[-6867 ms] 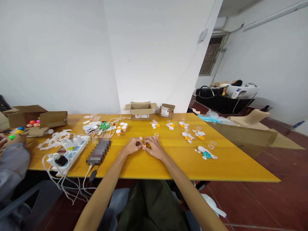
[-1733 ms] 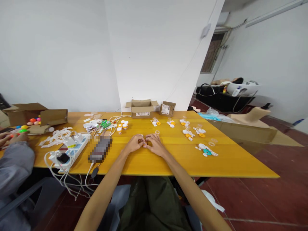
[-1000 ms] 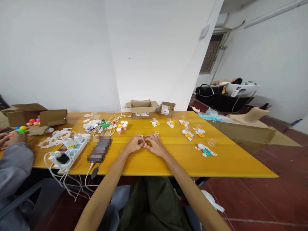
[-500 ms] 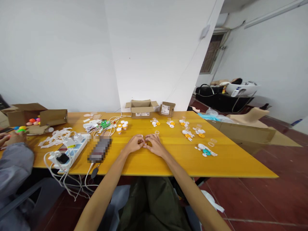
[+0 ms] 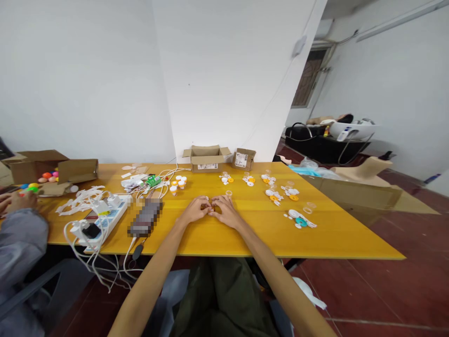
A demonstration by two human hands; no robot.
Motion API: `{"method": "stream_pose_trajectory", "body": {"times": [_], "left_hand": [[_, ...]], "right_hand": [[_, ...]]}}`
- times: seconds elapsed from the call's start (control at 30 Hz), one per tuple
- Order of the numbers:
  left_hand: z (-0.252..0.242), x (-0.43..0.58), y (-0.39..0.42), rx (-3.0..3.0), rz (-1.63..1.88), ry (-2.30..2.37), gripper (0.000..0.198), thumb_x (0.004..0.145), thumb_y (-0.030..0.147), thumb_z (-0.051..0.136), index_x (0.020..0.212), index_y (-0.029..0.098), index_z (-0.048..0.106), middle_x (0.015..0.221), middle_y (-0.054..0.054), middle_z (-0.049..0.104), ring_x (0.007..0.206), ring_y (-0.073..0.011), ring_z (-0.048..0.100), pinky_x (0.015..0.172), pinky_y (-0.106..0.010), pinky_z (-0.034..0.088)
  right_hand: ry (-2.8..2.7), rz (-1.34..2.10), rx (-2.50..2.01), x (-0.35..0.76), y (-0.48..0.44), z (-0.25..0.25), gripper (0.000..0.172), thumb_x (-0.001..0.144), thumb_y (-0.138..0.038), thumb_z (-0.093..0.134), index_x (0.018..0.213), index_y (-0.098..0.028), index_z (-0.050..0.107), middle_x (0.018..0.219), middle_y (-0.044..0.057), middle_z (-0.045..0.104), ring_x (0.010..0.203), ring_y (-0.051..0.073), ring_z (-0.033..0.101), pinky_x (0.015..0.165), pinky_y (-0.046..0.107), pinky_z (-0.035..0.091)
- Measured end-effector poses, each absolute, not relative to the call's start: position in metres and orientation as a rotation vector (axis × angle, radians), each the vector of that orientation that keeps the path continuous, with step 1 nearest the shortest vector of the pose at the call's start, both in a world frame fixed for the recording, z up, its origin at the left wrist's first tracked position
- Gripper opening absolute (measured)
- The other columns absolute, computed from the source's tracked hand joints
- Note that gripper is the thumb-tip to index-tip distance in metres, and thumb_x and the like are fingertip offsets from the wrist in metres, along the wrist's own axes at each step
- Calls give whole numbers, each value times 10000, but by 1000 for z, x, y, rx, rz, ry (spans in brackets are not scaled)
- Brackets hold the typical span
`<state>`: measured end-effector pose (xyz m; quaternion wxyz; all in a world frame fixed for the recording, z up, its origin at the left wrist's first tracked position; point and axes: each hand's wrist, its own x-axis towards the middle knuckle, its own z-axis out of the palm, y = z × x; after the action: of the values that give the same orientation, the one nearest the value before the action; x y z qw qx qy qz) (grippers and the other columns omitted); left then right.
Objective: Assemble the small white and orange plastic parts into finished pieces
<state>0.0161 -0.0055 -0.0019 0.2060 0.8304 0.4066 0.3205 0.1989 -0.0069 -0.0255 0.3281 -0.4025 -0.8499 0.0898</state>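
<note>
My left hand [image 5: 197, 209] and my right hand [image 5: 225, 211] meet over the yellow table [image 5: 217, 241], fingers curled and fingertips together. Whatever they pinch between them is too small and too hidden to name. Just beyond my right hand lies a clear plastic ring or cup [image 5: 228, 193]. Small groups of white and orange plastic parts [image 5: 270, 193] are spread to the right, each with clear round pieces. One group nearer me has a teal disc [image 5: 300, 222]. To the left of my hands stand several small white-and-orange capped containers [image 5: 178, 183].
An open cardboard box [image 5: 206, 164] and a smaller box [image 5: 244, 159] stand by the wall. On the left are a phone [image 5: 145, 218], a power strip [image 5: 111, 219] with tangled cables, and a box with coloured balls [image 5: 35, 168]. A co-worker's hand [image 5: 23, 201] is at the far left.
My hands keep nearly the same place and pose, with slight finger movement. The co-worker's hand at the far left has shifted a little off the coloured balls.
</note>
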Motion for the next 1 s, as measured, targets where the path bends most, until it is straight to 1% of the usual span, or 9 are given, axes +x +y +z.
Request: {"method": "stream_pose_trajectory", "body": {"times": [0.23,0.57,0.73,1.0], "left_hand": [[-3,15,-4,2305,897,1150,142,792,167,591,733,202,716,786,-27,644,827,-179,603,815,-307,489],[-1,15,-5,2322,886,1161,143,797,170,589,740,203,716,780,-25,646,815,-178,605,812,-304,487],[0,14,-2,2297,1000,1207,148,820,163,572,740,199,692,784,-16,650,788,-165,591,783,-294,479],[-6,6,8,2197,1222,1433,147,861,188,548,812,212,684,801,-17,641,820,-175,582,813,-307,476]], "right_hand": [[-2219,213,-1066,198,-7,-26,87,849,-326,677,877,-251,642,1160,66,620,1122,260,519,1024,497,364],[-2213,227,-1075,198,-7,-27,95,847,-334,679,883,-252,646,1164,69,621,1128,264,515,1008,493,382],[-2207,259,-1082,197,-7,-26,98,835,-311,696,888,-246,644,1174,67,627,1130,262,526,1029,507,367],[-2208,250,-1090,197,-7,-25,104,828,-321,692,892,-251,652,1183,75,623,1153,274,515,1028,508,364]]}}
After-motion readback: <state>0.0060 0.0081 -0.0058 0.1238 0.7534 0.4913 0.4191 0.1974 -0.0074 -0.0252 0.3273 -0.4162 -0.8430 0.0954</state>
